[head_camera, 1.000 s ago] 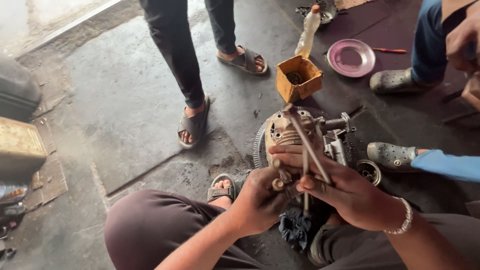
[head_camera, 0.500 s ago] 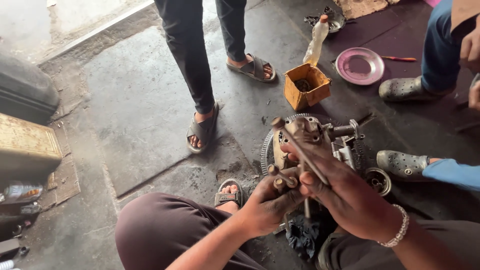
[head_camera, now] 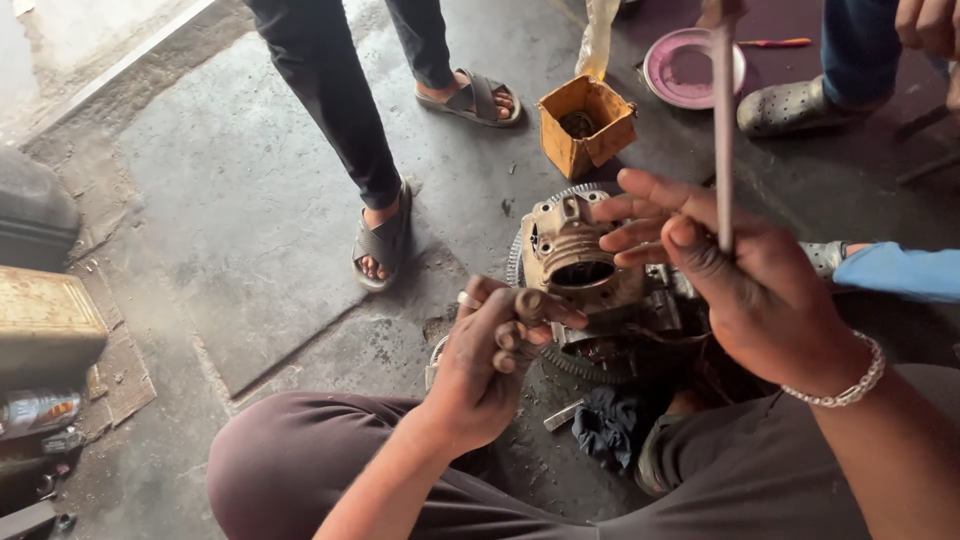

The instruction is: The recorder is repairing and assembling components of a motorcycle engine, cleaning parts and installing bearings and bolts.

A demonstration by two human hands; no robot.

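Note:
A grimy engine block point(head_camera: 575, 262) with a round bore sits on the concrete floor between my knees. My left hand point(head_camera: 490, 360) is curled beside the block's near left side, pinching a small dark part in its fingertips. My right hand point(head_camera: 745, 280) is raised above the block's right side and holds a long thin metal rod point(head_camera: 722, 140) upright between thumb and fingers. A dark rag point(head_camera: 610, 425) lies on the floor just below the engine.
A person in dark trousers and sandals point(head_camera: 385, 240) stands just beyond the engine. An orange box of parts point(head_camera: 587, 125), a clear bottle point(head_camera: 597, 35) and a pink dish point(head_camera: 690, 68) lie farther back. Another person's shoe point(head_camera: 790, 105) and blue sleeve point(head_camera: 900, 272) are at right.
My right hand has lifted the rod from across the engine to upright. The left hand slid down to the block's left side. The view moved closer.

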